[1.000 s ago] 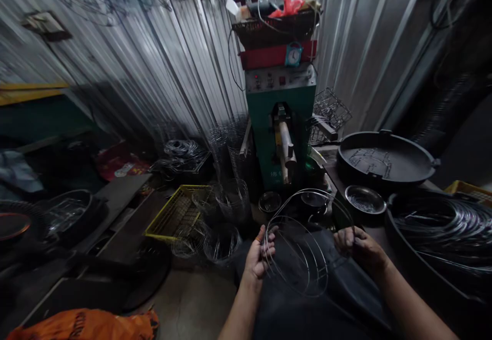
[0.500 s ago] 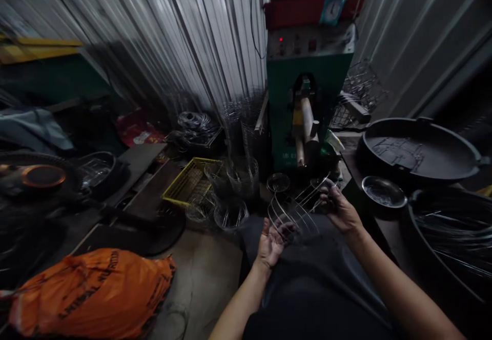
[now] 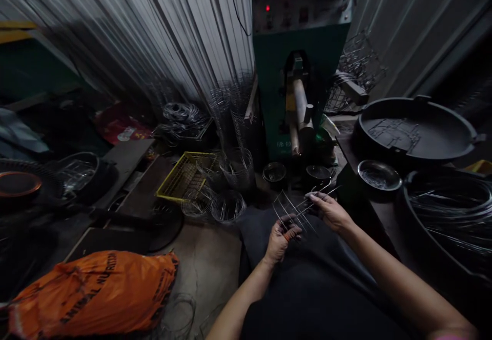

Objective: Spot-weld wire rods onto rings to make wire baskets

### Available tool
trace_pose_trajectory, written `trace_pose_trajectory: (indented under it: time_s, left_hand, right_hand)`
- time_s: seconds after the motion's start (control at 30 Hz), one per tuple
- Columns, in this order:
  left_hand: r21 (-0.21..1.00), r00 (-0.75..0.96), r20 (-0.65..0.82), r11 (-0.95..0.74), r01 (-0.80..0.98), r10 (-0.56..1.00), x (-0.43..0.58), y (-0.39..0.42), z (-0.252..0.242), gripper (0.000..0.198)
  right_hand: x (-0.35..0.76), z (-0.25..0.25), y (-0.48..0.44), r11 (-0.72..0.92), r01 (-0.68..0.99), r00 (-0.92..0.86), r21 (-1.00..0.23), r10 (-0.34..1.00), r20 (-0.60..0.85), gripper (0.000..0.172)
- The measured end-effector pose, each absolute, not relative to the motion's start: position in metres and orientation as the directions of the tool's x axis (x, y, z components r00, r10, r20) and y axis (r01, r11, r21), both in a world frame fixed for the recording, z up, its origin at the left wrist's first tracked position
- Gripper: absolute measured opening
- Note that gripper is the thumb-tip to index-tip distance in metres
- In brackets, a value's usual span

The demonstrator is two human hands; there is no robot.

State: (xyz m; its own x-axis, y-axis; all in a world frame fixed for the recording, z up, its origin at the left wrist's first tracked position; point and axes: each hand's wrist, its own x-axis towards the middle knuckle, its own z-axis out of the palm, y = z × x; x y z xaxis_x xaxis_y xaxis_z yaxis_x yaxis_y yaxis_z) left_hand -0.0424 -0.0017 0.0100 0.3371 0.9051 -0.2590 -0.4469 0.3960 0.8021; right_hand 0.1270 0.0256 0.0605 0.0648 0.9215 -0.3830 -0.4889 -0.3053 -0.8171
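Over my lap, my left hand (image 3: 280, 238) and my right hand (image 3: 329, 210) both grip a set of thin wire rings (image 3: 295, 207) joined by straight wires. The rings are seen almost edge-on, tilted, between the two hands. Straight ahead stands a green welding machine (image 3: 298, 68) with a cream roller arm (image 3: 300, 106) pointing toward me. Two small dark bowls (image 3: 274, 172) sit at its foot, just beyond the rings.
Finished wire baskets (image 3: 232, 168) and a yellow wire crate (image 3: 184, 176) lie left of the machine. An orange sack (image 3: 92, 294) lies on the floor at lower left. At right are a big black pan (image 3: 417, 132), a small metal bowl (image 3: 378, 175) and a tub of wire hoops (image 3: 448, 212). Corrugated metal walls stand behind.
The wire rings turned from nearly face-on to edge-on. My right hand moved up toward the machine and then left, my left hand closed on the rings, and my view dipped downward.
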Motion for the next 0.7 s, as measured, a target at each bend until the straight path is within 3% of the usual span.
trace_pose_trajectory:
  time_s: [0.23, 0.7]
  left_hand:
    - [0.785, 0.438, -0.247, 0.443, -0.432, 0.864, -0.041, -0.005, 0.012, 0.046]
    - [0.829, 0.320, -0.263, 0.383, -0.408, 0.910, -0.020, 0.010, 0.026, 0.047]
  right_hand:
    - [0.136, 0.061, 0.027, -0.317, -0.553, 0.093, -0.771, 0.896, -0.435, 0.024]
    - [0.127, 0.064, 0.032, -0.226, -0.633, 0.115, -0.740, 0.918, -0.379, 0.021]
